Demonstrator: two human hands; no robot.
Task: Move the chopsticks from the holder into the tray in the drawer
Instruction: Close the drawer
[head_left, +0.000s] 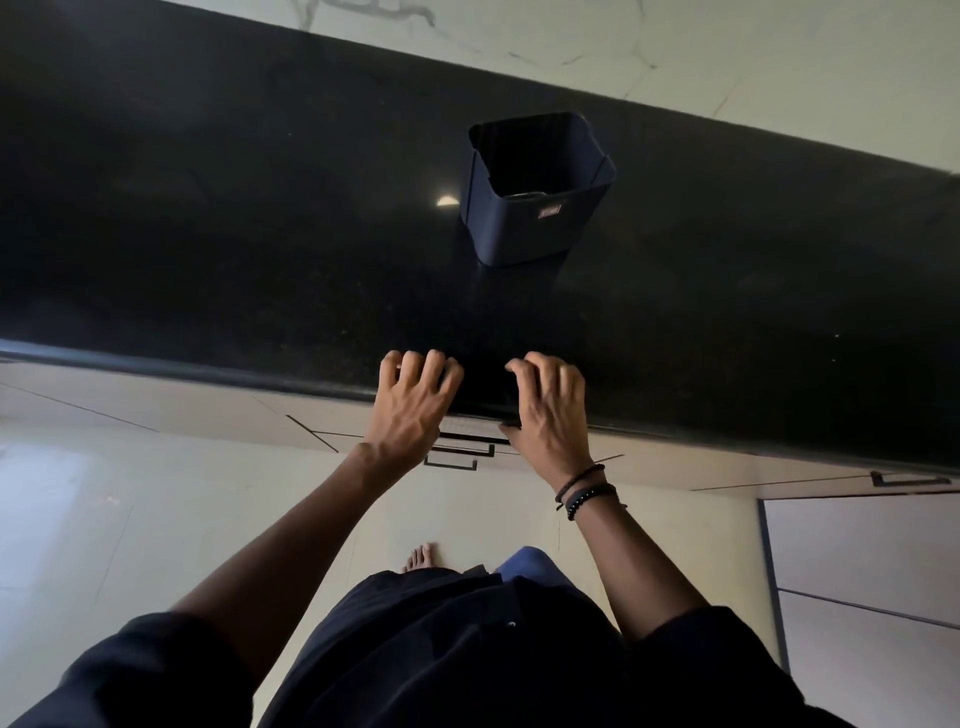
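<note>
A dark blue square holder (535, 208) stands upright on the black countertop (234, 249), and I see no chopsticks inside it. My left hand (413, 402) and my right hand (548, 410) lie side by side at the counter's front edge, fingers loosely curled, holding nothing. Between and just below them is the drawer front (465, 441) with its dark bar handles; the drawer looks closed. The tray and the chopsticks are not visible.
A pale marble wall (675, 47) runs behind the counter. More cabinet fronts with handles (906, 480) sit to the right below the counter. Pale floor tiles (104, 519) lie beneath, with my bare foot (420, 556) on them.
</note>
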